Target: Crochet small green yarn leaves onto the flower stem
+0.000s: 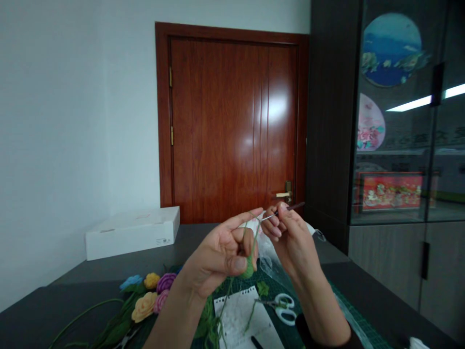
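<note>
My left hand (227,247) pinches a small green crochet piece (248,268) between thumb and fingers, its index finger stretched out with green yarn (255,240) running over it. To its right, my right hand (286,225) grips a crochet hook (297,206) with a dark handle. The hook's thin metal tip points left and meets the yarn near my left index fingertip. Yarn hangs below my left hand towards a spiral notepad page (241,310).
White-handled scissors (285,309), a green leaf-like piece (262,289) and a black pen (256,342) lie below my hands. Crocheted flowers (145,306) are at the left, before a white box (132,232). Clear plastic (271,259) lies behind my hands.
</note>
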Demonstrator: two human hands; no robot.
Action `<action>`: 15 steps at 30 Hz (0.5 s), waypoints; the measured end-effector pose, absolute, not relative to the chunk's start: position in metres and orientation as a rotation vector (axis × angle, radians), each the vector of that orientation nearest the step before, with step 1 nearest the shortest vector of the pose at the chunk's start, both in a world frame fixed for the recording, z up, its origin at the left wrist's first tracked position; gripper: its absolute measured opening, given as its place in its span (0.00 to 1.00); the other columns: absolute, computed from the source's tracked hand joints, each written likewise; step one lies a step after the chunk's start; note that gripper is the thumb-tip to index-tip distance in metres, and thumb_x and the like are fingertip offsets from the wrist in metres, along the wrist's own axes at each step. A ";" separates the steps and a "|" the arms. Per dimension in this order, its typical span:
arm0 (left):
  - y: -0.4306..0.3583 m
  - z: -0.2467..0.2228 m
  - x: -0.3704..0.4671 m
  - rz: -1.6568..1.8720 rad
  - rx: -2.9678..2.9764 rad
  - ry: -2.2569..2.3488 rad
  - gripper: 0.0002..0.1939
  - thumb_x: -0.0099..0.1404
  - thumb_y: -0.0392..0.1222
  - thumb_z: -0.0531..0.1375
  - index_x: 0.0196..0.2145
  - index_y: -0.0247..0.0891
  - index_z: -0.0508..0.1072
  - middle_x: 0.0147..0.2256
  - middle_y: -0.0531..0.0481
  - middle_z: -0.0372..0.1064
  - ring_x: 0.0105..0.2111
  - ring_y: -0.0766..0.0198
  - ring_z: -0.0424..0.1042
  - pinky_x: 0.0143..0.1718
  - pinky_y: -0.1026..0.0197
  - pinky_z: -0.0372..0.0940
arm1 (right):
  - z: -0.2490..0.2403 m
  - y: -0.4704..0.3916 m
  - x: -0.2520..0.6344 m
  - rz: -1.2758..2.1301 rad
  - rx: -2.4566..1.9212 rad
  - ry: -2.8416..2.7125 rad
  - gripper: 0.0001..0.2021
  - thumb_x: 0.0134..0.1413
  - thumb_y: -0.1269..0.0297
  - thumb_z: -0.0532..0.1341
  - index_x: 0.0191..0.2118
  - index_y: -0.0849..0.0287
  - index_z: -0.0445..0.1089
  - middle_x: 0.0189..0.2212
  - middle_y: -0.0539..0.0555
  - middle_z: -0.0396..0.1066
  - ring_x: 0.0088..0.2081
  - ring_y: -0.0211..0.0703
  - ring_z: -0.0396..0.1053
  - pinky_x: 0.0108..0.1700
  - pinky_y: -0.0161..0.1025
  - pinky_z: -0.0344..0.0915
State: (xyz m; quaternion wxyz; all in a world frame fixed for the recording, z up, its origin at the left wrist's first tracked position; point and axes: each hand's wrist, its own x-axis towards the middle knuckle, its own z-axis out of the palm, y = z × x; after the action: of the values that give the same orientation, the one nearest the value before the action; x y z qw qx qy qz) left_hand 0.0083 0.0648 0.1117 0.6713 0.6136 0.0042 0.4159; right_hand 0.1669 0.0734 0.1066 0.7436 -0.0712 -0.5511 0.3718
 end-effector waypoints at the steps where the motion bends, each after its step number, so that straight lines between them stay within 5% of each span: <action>1: 0.063 0.111 0.010 0.983 1.409 0.059 0.49 0.48 0.33 0.75 0.66 0.32 0.64 0.29 0.50 0.71 0.29 0.64 0.68 0.31 0.63 0.59 | 0.106 0.074 0.164 0.803 -0.161 -1.221 0.17 0.65 0.53 0.60 0.29 0.55 0.57 0.22 0.44 0.57 0.20 0.33 0.53 0.23 0.33 0.55; 4: 0.057 0.109 0.015 1.079 1.470 0.160 0.55 0.49 0.30 0.75 0.70 0.42 0.56 0.34 0.51 0.72 0.32 0.65 0.69 0.33 0.63 0.61 | 0.100 0.072 0.158 0.525 -0.215 -1.259 0.12 0.63 0.59 0.63 0.32 0.54 0.60 0.24 0.45 0.64 0.24 0.36 0.63 0.27 0.35 0.63; 9: 0.051 0.106 0.026 1.192 1.567 0.244 0.59 0.50 0.30 0.75 0.72 0.40 0.48 0.29 0.56 0.68 0.28 0.69 0.63 0.28 0.66 0.56 | 0.089 0.072 0.169 -0.369 -0.390 -1.384 0.07 0.59 0.73 0.64 0.37 0.53 0.70 0.30 0.49 0.73 0.32 0.42 0.71 0.34 0.41 0.67; 15: 0.053 0.108 0.021 0.925 1.370 0.061 0.47 0.48 0.34 0.76 0.64 0.33 0.65 0.27 0.53 0.67 0.28 0.66 0.65 0.29 0.65 0.55 | 0.089 0.075 0.169 -0.386 -0.224 -1.300 0.07 0.61 0.73 0.62 0.40 0.51 0.71 0.32 0.49 0.73 0.33 0.43 0.73 0.36 0.43 0.70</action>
State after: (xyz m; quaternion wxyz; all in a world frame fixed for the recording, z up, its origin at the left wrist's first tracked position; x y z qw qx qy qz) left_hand 0.0207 0.0532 0.1077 0.6769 0.6097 0.0271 0.4115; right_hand 0.1691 0.0753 0.0886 0.7731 -0.1035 -0.5999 -0.1781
